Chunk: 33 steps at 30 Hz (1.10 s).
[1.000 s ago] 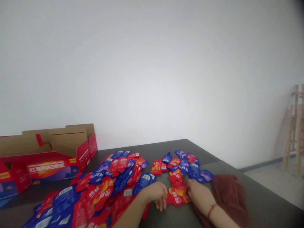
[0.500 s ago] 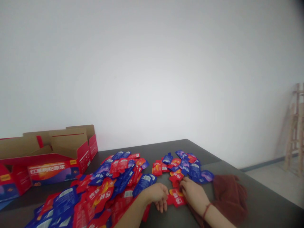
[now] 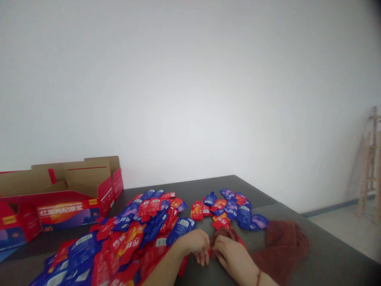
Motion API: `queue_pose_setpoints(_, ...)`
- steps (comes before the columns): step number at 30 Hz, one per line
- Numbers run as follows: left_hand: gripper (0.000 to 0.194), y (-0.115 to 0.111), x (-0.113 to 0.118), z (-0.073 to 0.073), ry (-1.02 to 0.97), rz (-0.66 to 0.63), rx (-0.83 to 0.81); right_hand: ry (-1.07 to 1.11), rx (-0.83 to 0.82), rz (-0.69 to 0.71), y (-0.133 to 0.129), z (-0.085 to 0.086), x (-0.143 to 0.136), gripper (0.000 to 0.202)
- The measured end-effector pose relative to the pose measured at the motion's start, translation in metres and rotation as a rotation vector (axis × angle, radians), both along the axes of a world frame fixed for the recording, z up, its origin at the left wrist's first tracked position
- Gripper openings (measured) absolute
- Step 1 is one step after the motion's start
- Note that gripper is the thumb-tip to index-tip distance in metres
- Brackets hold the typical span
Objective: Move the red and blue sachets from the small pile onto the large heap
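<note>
My left hand (image 3: 199, 246) is closed, its fingers curled down at the table beside the large pile. A red sachet (image 3: 241, 243), mostly hidden under the cloth and my right hand, has its left edge at my left fingertips. My right hand (image 3: 233, 254) is closed on a bunched part of a brown cloth (image 3: 281, 250) and presses it over this sachet. The rest of the cloth spreads out to the right on the table. Just beyond my right hand lies a smaller group of red and blue sachets (image 3: 244, 214).
A large heap of red and blue sachets (image 3: 127, 242) covers the left of the dark table (image 3: 202, 184). Open red cardboard boxes (image 3: 68, 214) stand at the far left. A white wall (image 3: 190, 99) rises behind, and a wooden rack (image 3: 369, 167) leans at the far right.
My right hand has moved left and nearer, bringing part of the brown cloth over the red sachet. My left hand has stayed in nearly the same place.
</note>
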State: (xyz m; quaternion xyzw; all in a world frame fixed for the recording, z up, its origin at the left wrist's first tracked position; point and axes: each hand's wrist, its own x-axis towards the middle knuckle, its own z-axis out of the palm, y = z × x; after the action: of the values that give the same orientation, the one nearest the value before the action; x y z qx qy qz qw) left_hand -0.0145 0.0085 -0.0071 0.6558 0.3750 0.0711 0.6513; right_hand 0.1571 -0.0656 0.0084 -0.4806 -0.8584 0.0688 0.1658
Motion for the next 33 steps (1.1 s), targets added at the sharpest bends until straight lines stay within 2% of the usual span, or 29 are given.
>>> queue_pose_setpoints(3,0.019,0.001,-0.001,0.000,0.052,0.003,-0.007,-0.051,-0.048,-0.037,-0.003,0.009,0.016,0.026)
queue_pose_setpoints(7,0.024,0.001,-0.001,0.003,0.092,-0.006,-0.017,-0.196,-0.101,-0.268,-0.001,0.019,0.041,0.030)
queue_pose_setpoints(12,0.028,-0.002,0.003,0.008,0.066,-0.033,0.028,-0.204,-0.130,-0.449,0.018,0.016,0.080,0.031)
queue_pose_setpoints(15,0.024,-0.006,0.007,0.017,0.101,0.081,0.143,-0.151,-0.107,-0.532,0.030,0.013,0.100,0.027)
queue_pose_setpoints(18,0.012,-0.014,0.006,0.036,0.237,0.229,0.398,-0.053,-0.068,-0.533,0.035,0.015,0.105,0.019)
queue_pose_setpoints(20,0.010,-0.021,0.003,0.055,0.347,0.241,0.678,0.032,-0.024,-0.510,0.036,0.019,0.102,0.015)
queue_pose_setpoints(22,0.009,-0.029,0.001,0.072,0.497,0.196,1.048,0.104,0.026,-0.496,0.035,0.022,0.097,0.013)
queue_pose_setpoints(23,0.009,-0.033,0.001,0.078,0.565,0.151,1.181,0.132,0.047,-0.491,0.035,0.024,0.095,0.012)
queue_pose_setpoints(25,0.008,-0.039,0.004,0.084,0.652,0.032,1.328,0.179,0.073,-0.463,0.033,0.025,0.089,0.011)
queue_pose_setpoints(28,0.008,-0.045,0.011,0.077,0.662,-0.144,1.325,0.218,0.038,-0.339,0.028,0.023,0.079,0.012)
queue_pose_setpoints(31,0.012,-0.044,0.013,0.062,0.613,-0.234,1.125,0.098,-0.035,-0.207,0.020,0.018,0.065,0.016)
queue_pose_setpoints(33,0.013,-0.040,0.012,0.052,0.557,-0.216,0.972,-0.003,-0.050,-0.189,0.015,0.017,0.057,0.018)
